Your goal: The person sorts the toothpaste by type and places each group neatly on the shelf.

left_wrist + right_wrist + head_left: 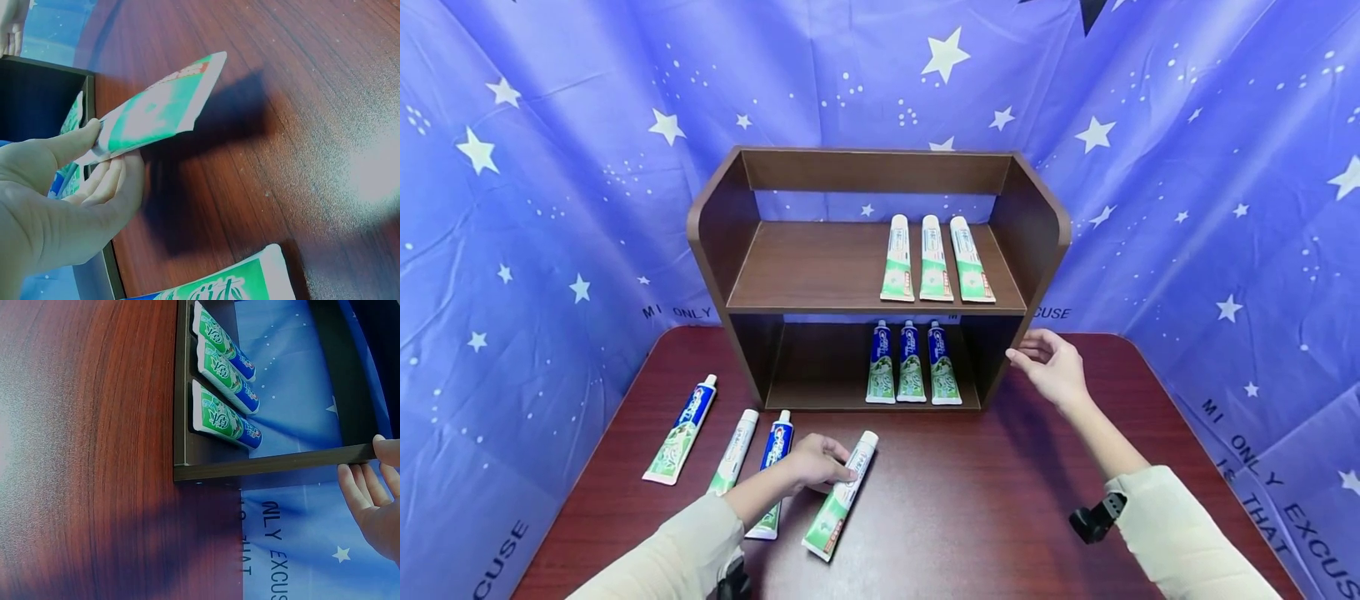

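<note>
My left hand [820,460] pinches a white-and-green toothpaste tube [842,497] between thumb and fingers. In the left wrist view the tube [156,112] is lifted off the table, its flat end pointing away from the palm and a shadow beneath. My right hand [1051,367] grips the right side panel of a brown two-tier shelf [820,267]. The right wrist view shows the thumb on one face of that panel [281,464] and the fingers on the other. Just left of my left hand lies a blue-and-green toothpaste tube [777,446], partly hidden by the wrist.
Three white-and-green tubes [934,260] lie on the upper tier, towards the right. Below them, three blue-and-green tubes [912,367] lie on the lower tier. Another white-and-green tube [737,450] and a blue-and-green one [681,432] lie on the dark red table [970,517] at left.
</note>
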A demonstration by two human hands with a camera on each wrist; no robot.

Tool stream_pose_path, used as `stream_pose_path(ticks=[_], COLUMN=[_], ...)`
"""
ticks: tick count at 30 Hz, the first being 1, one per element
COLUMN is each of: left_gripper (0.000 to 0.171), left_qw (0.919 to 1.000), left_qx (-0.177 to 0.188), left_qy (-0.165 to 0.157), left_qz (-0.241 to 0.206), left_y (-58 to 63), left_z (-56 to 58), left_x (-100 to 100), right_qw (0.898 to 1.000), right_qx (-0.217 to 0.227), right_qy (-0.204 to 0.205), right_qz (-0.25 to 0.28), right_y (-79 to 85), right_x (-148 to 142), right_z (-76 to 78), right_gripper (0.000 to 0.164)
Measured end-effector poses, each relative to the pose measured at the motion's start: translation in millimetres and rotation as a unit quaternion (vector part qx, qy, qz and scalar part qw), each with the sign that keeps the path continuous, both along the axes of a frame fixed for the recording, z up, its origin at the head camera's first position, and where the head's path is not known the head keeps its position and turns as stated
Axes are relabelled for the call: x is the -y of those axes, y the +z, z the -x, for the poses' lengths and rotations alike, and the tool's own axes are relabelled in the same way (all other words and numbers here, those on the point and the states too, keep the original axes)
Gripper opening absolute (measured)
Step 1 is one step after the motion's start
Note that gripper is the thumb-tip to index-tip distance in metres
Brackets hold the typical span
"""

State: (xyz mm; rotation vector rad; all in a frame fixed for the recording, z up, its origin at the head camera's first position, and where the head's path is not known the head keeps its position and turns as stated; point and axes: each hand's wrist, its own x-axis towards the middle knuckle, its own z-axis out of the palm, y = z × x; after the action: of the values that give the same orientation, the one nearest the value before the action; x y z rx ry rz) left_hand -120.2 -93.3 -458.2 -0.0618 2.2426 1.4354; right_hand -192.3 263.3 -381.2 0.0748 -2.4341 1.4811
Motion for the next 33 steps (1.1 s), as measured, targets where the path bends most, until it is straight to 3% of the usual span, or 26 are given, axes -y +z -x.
stream_pose_path(ticks=[6, 18, 33], left_gripper=[0.022, 0.027, 0.030], left_qw=[0.9993, 0.9963, 0.9897], left_qx=[0.028, 0.056, 0.076], left_qy=[0.010, -0.001, -0.011], left_qz=[-0.021, -0.066, -0.121], left_y=[4.1, 19.0, 38.1], left_z=[4.1, 15.1, 14.1], left_x=[5, 16, 18], right_qw=[1.000, 1.000, 1.000], right_qx=[-0.002, 0.009, 0.011], right_qy=[0.002, -0.006, 0.010], right_qz=[0.000, 0.003, 0.014], right_y=[2.9, 6.4, 0.8], right_x=[1, 4, 0], right_z=[1.8, 0.4, -0.8], right_gripper=[0.033, 0.035, 0.034])
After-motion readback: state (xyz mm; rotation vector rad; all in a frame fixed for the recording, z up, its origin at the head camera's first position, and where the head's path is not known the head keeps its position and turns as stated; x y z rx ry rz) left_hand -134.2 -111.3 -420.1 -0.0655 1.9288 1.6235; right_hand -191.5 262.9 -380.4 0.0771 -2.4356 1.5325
